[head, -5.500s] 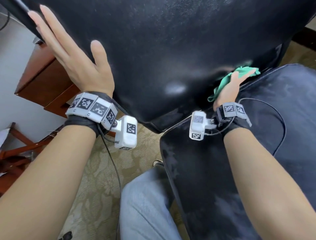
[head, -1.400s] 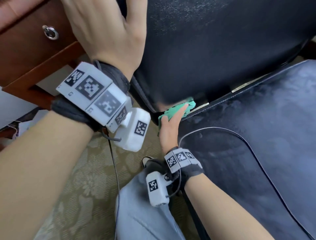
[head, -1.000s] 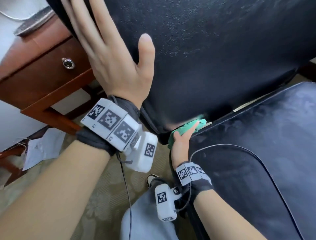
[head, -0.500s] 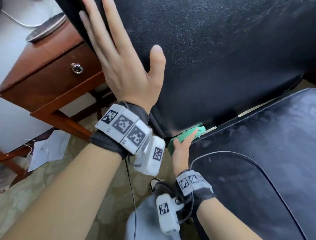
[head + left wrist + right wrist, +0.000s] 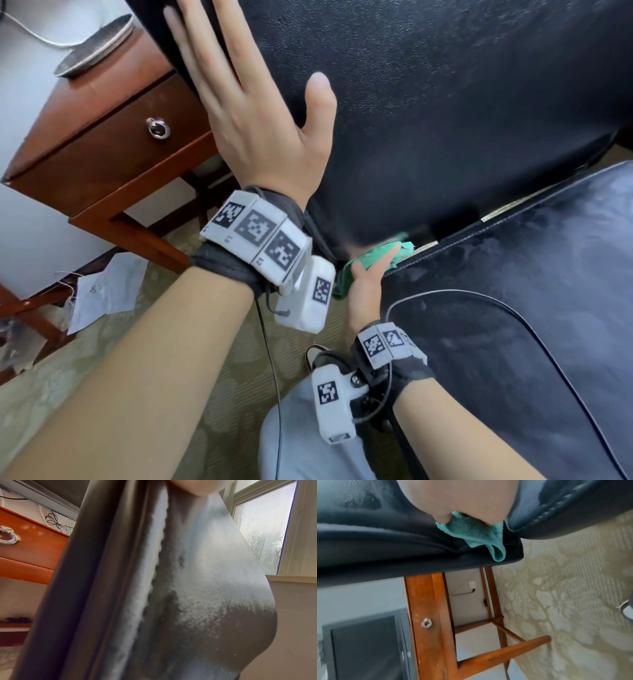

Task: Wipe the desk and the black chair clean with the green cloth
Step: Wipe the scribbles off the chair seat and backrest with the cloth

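Note:
The black chair fills the head view, with its backrest [image 5: 445,102] above and its seat [image 5: 513,308] at the right. My left hand [image 5: 253,120] lies flat against the backrest's left edge with straight fingers. In the left wrist view only a bit of palm [image 5: 197,486] shows above the chair's padding [image 5: 205,588]. My right hand [image 5: 368,284] pinches the bunched green cloth [image 5: 373,263] and presses it into the gap between backrest and seat at the seat's left corner. The right wrist view shows the cloth [image 5: 471,536] hanging from under that hand [image 5: 462,500]. The wooden desk [image 5: 102,137] stands at the left.
A grey round dish [image 5: 96,44] sits on the desk, whose drawer has a ring pull [image 5: 157,128]. Loose paper [image 5: 106,294] lies on the patterned carpet [image 5: 68,377]. A black cable [image 5: 513,318] crosses the seat. My knee [image 5: 308,445] is just below the hands.
My right hand has slid the green cloth leftward along the gap, from mid-chair to the seat's left corner, and has held there for the last second. My left hand stays flat on the backrest.

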